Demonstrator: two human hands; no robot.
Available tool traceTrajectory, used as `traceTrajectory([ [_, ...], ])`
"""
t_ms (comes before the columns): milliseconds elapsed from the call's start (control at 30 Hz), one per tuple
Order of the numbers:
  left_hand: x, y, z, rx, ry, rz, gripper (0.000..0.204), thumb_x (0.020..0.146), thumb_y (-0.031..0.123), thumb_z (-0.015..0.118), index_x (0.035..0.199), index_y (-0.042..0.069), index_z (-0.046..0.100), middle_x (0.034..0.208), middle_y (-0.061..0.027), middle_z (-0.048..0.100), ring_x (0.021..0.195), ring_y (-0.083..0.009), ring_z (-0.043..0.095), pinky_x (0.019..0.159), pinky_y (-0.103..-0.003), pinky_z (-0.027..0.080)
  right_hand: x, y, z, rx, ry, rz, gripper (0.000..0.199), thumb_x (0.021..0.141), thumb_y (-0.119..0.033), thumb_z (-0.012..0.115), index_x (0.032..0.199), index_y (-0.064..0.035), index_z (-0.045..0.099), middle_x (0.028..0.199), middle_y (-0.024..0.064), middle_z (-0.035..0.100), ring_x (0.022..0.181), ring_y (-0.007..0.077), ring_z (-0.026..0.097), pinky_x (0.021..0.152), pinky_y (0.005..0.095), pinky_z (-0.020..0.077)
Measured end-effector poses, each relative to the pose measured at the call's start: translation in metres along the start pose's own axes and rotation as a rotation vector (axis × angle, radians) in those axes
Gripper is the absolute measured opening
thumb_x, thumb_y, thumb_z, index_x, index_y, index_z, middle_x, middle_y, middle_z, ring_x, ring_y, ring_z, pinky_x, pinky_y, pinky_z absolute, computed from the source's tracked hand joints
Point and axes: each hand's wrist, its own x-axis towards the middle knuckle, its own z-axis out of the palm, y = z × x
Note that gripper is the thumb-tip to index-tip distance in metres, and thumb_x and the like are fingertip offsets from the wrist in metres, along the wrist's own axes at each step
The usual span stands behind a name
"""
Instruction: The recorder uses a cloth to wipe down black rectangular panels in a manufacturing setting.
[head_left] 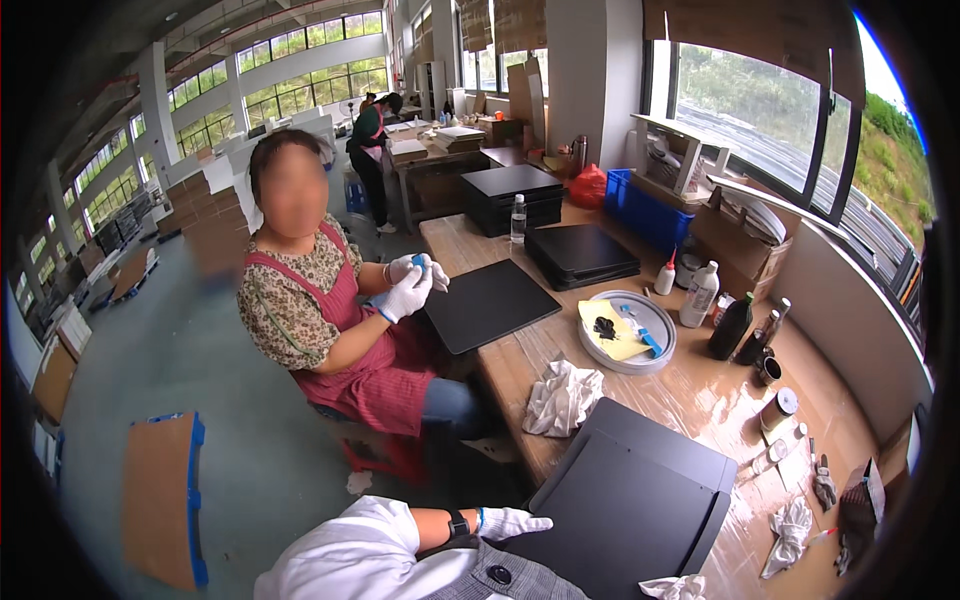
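Probably stiff, the black panel [628, 490] suits edge holding, left hand [510, 523] and right hand [674, 588] at its edges, fingers' grip unclear.

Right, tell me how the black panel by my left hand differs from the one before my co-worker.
The near panel has your left hand at its edge; the far panel has no hand resting on it. Your clothing partly hides the near panel; the far panel shows almost whole. Both are dark.

Beyond the left fingers [535, 523] lay one crumpled cloth [563, 398]; farther off, one yellow sheet [626, 347], two black panel stacks [514, 183], one red bag [588, 187], one blue crate [645, 212].
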Motion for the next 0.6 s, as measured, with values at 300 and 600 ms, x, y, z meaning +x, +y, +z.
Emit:
traceTrajectory([
  [300,-0.007,0.02,0.003,0.167,0.018,0.041,0.068,0.097,0.058,0.044,0.121,-0.003,0.06,0.11,-0.0084,0.066,0.1,-0.0184,0.059,0.093,-0.032,0.045,-0.003,0.003,-0.007,-0.011,-0.023,-0.017,0.022,0.088,-0.012,0.049,0.084,-0.0066,0.07,0.078,0.0179,0.068,0.072,0.0328,0.068,0.062,0.0439,0.0545],
  [600,-0.011,0.023,0.004,0.177,0.029,0.084,0.069,0.098,0.058,0.041,0.122,-0.003,0.06,0.109,-0.0095,0.066,0.1,-0.019,0.058,0.093,-0.033,0.045,-0.001,0.019,0.023,-0.048,-0.057,-0.007,0.02,0.086,-0.012,0.052,0.08,-0.0082,0.071,0.08,0.0164,0.068,0.075,0.031,0.068,0.063,0.043,0.0544],
])
